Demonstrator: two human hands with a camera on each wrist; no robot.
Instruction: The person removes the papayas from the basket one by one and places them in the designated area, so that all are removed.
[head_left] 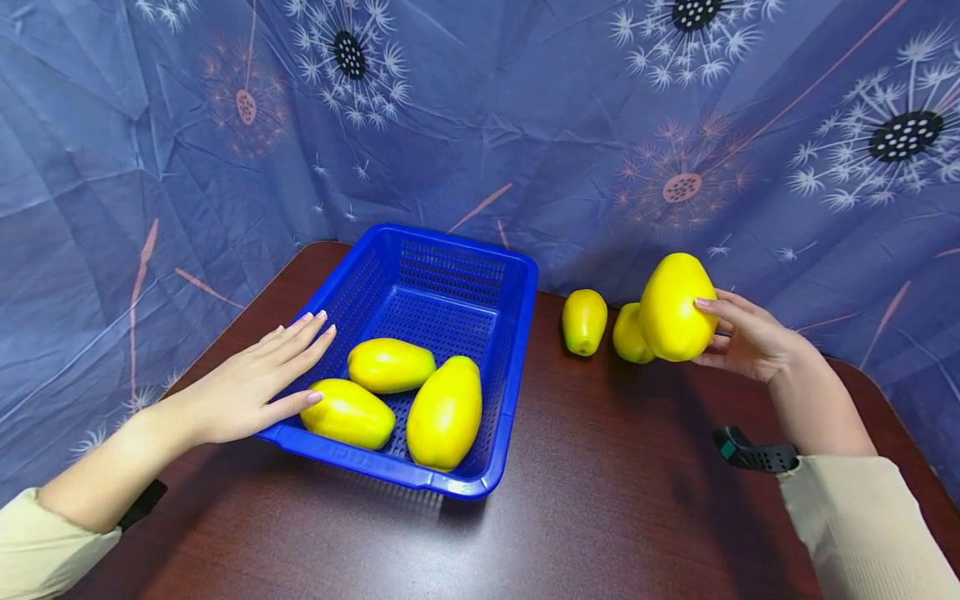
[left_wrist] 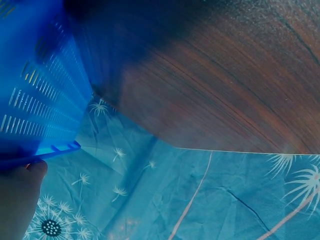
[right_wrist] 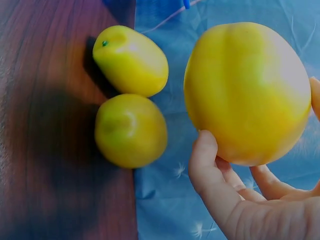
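My right hand [head_left: 753, 342] grips a yellow papaya [head_left: 677, 308] in the air over the right side of the table. In the right wrist view the thumb and fingers bear on the sides of this papaya [right_wrist: 247, 92]. My left hand [head_left: 251, 379] lies with straight fingers over the left rim of a blue plastic basket [head_left: 516, 358]. Inside the basket's near half are three papayas: one at the back [head_left: 392, 365], one near the left hand [head_left: 348, 414] and a larger one [head_left: 446, 414] on the right.
Two more papayas stand at the table's back edge: one papaya [head_left: 584, 322] in full sight, the other papaya [head_left: 630, 335] partly hidden behind the held one. A blue dandelion-print cloth [head_left: 480, 142] hangs behind the dark wooden table [head_left: 600, 500].
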